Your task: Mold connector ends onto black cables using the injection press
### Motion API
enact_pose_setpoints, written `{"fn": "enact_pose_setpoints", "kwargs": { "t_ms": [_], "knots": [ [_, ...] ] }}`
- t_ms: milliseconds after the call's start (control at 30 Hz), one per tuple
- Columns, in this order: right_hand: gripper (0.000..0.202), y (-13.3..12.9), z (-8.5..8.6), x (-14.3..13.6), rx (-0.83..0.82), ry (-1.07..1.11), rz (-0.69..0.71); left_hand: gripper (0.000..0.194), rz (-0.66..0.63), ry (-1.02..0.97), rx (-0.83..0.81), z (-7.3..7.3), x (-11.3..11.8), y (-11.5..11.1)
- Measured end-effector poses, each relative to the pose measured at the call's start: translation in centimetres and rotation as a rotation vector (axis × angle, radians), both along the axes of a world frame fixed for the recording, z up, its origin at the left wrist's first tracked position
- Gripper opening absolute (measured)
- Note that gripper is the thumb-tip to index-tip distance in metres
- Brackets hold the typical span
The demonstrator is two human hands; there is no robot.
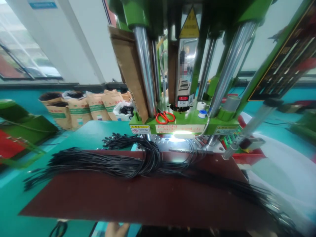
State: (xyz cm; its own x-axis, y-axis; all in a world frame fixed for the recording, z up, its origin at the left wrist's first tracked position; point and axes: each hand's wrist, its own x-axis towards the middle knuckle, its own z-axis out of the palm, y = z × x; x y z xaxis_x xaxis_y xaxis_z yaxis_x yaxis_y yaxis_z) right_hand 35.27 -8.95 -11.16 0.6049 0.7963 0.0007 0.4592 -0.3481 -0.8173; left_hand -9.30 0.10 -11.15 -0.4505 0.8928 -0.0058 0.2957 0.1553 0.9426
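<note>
Lying bundled, slim black cables (106, 163) curve midway; hands (116, 229) mostly unseen, their opening and hold unclear.

Board (138, 200): one, flat, dark reddish-brown; front stretch bare. On it: black cables (98, 163), one large heap, lying lengthwise along the far half, looped over one another near the middle. Left ends pass the board's left edge; right ends, blurred, trail toward the near right corner. Grey post (233, 144): one, upright but leaning in view, at the far right corner. Green ledge (186, 118), behind: red-handled scissors (166, 115), one pair; blue-and-white spool (202, 114), one.
</note>
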Motion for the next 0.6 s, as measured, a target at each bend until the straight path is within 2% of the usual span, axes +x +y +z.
{"fn": "enact_pose_setpoints", "kwargs": {
  "t_ms": [167,400,600],
  "knots": [
    [0.066,0.2,-0.8,0.3,0.041,0.062,-0.017,0.063,-0.021,0.022,-0.010,-0.6,-0.3,0.0],
    [0.069,-0.2,0.0,0.0,0.052,0.136,-0.011,0.056,-0.076,0.060,-0.094,-2.7,-2.3,0.1],
    [0.065,0.2,-0.5,0.0,0.046,0.181,-0.011,0.049,-0.127,0.115,-0.171,-4.0,-3.2,0.1]
  ]
}}
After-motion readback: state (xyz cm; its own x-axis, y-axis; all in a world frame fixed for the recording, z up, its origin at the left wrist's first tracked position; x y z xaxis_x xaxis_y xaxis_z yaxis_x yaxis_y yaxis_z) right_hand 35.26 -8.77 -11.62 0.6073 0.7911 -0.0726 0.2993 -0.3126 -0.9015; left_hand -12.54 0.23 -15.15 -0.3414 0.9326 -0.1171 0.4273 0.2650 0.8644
